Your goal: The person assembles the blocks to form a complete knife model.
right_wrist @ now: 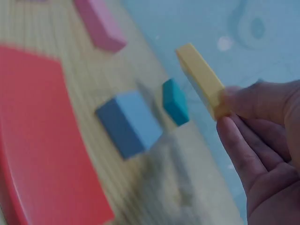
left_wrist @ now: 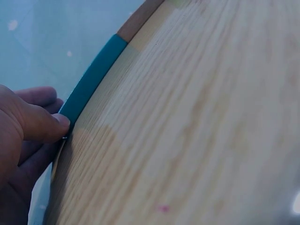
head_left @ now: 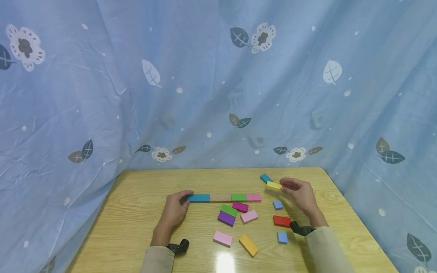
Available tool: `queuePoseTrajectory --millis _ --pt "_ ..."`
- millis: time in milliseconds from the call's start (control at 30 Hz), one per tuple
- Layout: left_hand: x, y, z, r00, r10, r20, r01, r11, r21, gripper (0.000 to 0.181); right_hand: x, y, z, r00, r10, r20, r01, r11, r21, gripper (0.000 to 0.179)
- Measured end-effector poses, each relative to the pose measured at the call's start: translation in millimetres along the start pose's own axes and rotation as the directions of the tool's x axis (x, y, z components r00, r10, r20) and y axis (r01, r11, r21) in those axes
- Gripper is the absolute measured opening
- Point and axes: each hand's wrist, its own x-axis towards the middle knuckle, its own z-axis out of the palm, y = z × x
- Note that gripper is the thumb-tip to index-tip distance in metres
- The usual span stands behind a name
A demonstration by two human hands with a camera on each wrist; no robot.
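A row of end-to-end blocks runs across the table: a blue block, a plain wooden block, a green block and a pink block. My left hand pinches the row's left end, thumb and fingers on the blue block. Raised above the table beyond the row's right end, a yellow block is pinched between thumb and fingertips of my right hand. The right wrist view shows this yellow block tilted, with one end free of the fingers.
Behind the yellow block lies another blue block. Near the right forearm are a red block and two small light-blue blocks. Several loose blocks, including a purple one and an orange one, lie before the row. A curtain hangs behind.
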Motion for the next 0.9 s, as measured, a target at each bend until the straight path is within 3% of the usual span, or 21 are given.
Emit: queuePoseTrajectory --millis 200,367,533,900 --pt "-1.5 -0.7 0.7 1.0 -0.004 0.005 0.004 1.0 0.002 0.04 3.2 13.8 -0.7 0.987 0.031 0.156 -0.01 0.99 -0.138 0.035" --pt "-1.9 -2.6 1.3 1.0 -0.007 0.008 0.007 1.0 0.006 0.04 5.7 18.5 1.7 0.977 0.018 0.213 0.035 0.97 -0.24 0.033" --pt "-2.0 -2.4 1.1 1.0 -0.005 0.002 0.005 1.0 0.01 0.04 7.1 16.9 5.2 0.969 -0.06 0.238 0.118 0.964 -0.238 0.033" --pt "0.4 0.1 0.8 1.0 -0.004 -0.001 0.004 1.0 0.026 0.039 7.9 14.9 12.3 0.96 -0.077 0.269 0.141 0.964 -0.226 0.033"
